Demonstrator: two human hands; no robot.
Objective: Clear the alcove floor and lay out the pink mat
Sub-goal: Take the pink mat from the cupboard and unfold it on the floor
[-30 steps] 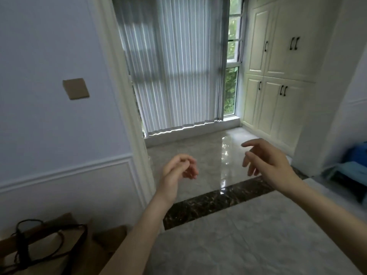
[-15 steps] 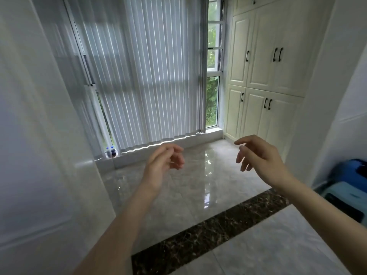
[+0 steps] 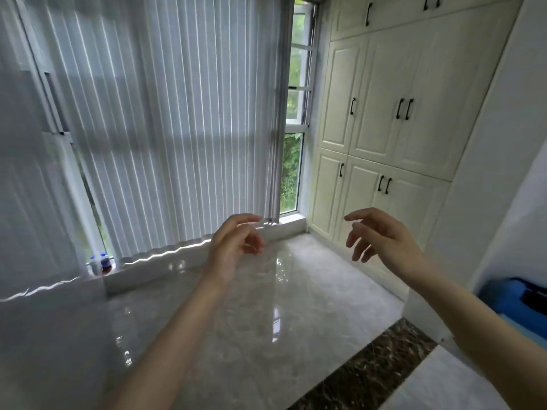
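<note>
A dark marble threshold strip is being crossed at the near edge of the view, with the glossy grey alcove floor lying bare beyond it and giving open room right up to the walls. Both forearms are being held out over that floor. The left hand is being kept loosely curled, its fingers bent inward and grasping nothing; the right hand is being held released, fingers spread and empty. At the right edge a blue object is being cut off by the wall (what it is cannot be told). Farther back, two small bottles are being kept on the window ledge at its left end, under the vertical blinds. Closed cream cabinets are lining the far right wall. The pink mat is nowhere being shown.
</note>
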